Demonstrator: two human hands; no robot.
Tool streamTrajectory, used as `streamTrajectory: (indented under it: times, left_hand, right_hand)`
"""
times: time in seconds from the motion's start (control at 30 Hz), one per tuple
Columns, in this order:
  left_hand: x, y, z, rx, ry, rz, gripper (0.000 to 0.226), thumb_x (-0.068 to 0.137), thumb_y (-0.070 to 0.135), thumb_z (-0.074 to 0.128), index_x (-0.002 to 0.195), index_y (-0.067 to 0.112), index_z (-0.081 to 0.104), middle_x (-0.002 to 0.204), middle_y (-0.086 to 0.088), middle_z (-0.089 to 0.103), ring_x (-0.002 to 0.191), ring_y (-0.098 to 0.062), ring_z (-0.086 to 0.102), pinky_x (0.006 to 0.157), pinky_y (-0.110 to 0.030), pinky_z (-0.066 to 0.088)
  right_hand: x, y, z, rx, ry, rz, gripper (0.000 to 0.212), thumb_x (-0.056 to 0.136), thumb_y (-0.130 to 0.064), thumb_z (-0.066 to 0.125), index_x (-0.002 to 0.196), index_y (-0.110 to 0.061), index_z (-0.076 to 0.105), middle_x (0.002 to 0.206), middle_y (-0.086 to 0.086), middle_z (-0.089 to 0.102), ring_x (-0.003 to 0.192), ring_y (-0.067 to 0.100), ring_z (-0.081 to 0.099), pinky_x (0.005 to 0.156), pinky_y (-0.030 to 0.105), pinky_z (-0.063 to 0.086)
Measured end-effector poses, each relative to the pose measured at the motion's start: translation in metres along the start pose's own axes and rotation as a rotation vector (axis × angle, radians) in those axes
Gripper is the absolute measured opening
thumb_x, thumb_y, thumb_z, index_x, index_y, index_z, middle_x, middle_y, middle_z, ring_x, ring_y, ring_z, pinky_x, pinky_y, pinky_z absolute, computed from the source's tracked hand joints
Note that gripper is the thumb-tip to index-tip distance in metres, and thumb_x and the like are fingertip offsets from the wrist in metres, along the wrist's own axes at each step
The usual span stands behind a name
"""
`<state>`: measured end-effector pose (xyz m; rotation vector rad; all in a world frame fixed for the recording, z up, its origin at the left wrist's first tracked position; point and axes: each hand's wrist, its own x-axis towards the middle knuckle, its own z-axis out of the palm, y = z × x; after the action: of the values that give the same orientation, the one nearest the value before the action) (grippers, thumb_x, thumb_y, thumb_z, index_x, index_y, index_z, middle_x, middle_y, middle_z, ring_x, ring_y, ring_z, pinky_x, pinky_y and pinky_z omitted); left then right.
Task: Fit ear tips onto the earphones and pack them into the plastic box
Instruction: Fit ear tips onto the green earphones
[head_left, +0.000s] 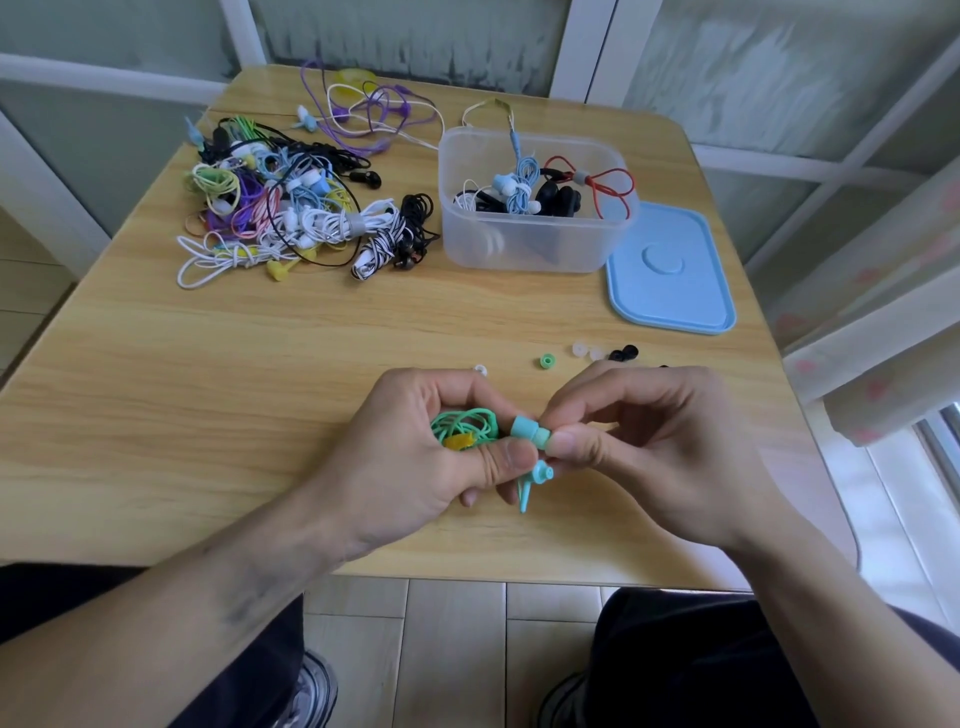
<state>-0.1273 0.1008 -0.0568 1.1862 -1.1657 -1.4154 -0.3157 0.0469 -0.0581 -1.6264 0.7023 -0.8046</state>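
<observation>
Fingers (563, 441) of the right hand (639, 447) are pinching the tip end of a teal earbud (530, 431), thumb and forefinger pressed together on it so that whatever ear tip may be there is hidden. Left hand (415, 457) is curling around the coiled green cable (465, 423) of the same earphones, its thumb lying across the bundle and touching the earbud's stem from below. Both forearms are reaching in from the lower corners, wrists raised over the near part of the desk (260, 389), hands meeting at the middle. A second teal earbud (537, 480) is hanging below the thumbs, its nozzle bare. A yellowish bit inside the coil is too covered to make out.

Just beyond the hands, loose ear tips are lying on the desk: a green one (546, 360), pale ones (586, 351), black ones (622, 353) and a white one (480, 370) half hidden behind the left knuckles. Farther back, the clear plastic box (530, 244) is standing open with several wound earphones inside, its blue lid (670, 275) lying flat beside it to the right. A tangled pile of earphones (296, 208) is spreading over the far left of the desk.
</observation>
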Motion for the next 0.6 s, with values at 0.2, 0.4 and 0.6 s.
streamTrajectory:
  times: [0.2,0.4,0.6]
  left_hand:
    - [-0.001,0.001,-0.002,0.085,0.027,0.038,0.024,0.065,0.015,0.076,0.078,-0.002,0.065,0.064,-0.006,0.07,0.051,-0.016,0.064,0.042,-0.024,0.045]
    - [-0.003,0.003,0.0,0.146,0.027,0.123,0.016,0.071,-0.001,0.077,0.078,-0.007,0.064,0.065,0.0,0.071,0.049,-0.006,0.061,0.047,-0.013,0.045]
    - [-0.004,0.003,-0.002,0.136,0.008,0.138,0.018,0.069,0.01,0.076,0.076,-0.001,0.064,0.071,-0.008,0.073,0.052,-0.01,0.062,0.047,-0.02,0.048]
  right_hand:
    - [0.0,0.004,0.001,0.071,-0.017,0.059,0.009,0.077,-0.011,0.076,0.079,-0.003,0.072,0.078,0.008,0.074,0.068,0.022,0.072,0.066,0.028,0.057]
    - [-0.001,0.008,0.005,0.184,-0.028,0.163,0.01,0.077,-0.02,0.078,0.081,-0.01,0.076,0.079,0.009,0.075,0.069,0.02,0.072,0.068,0.026,0.055]
    - [-0.001,0.012,0.01,0.288,0.013,0.204,0.018,0.073,-0.021,0.08,0.079,-0.008,0.069,0.074,0.012,0.071,0.063,0.019,0.07,0.063,0.024,0.056]
